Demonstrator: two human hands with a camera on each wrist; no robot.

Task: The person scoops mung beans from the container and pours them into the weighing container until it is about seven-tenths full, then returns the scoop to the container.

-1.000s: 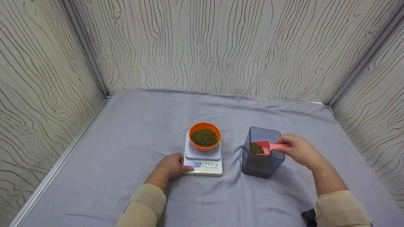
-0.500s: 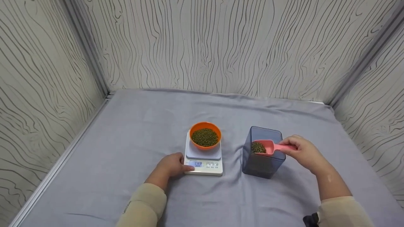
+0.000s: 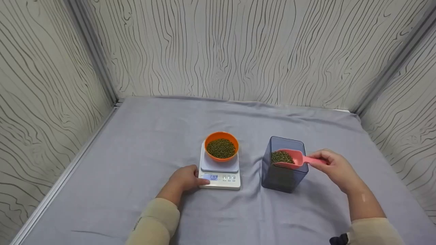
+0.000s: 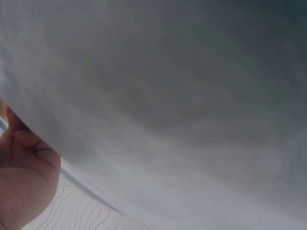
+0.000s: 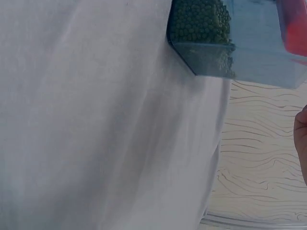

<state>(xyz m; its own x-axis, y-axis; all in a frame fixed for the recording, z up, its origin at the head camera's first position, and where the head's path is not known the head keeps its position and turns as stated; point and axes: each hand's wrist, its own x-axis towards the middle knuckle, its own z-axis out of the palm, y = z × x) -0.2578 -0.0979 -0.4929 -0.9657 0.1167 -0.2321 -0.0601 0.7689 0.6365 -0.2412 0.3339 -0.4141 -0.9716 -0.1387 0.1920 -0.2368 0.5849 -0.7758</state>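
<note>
In the head view, my left hand (image 3: pixel 184 177) holds the front left corner of a white kitchen scale (image 3: pixel 218 166), thumb lying on top beside the lit display. An orange bowl (image 3: pixel 221 159) sits on the scale's plate, partly filled with small green beans (image 3: pixel 221 148). My right hand (image 3: pixel 335 167) grips a pink scoop (image 3: pixel 298 159) by its handle. The scoop, loaded with green beans (image 3: pixel 282 157), is at the mouth of a tall see-through blue-grey container (image 3: pixel 277 180). More beans (image 5: pixel 199 21) show through the container's wall in the right wrist view.
A wrinkled grey cloth (image 3: pixel 163 136) covers the table. Wood-grain panels (image 3: pixel 221 51) stand at the back and both sides. A small black object (image 3: pixel 339 239) is by the right sleeve (image 3: pixel 374 231).
My right hand has drawn the scoop to the right at the container's mouth, and more of its beans show. The left hand, scale and bowl stay nearly still.
</note>
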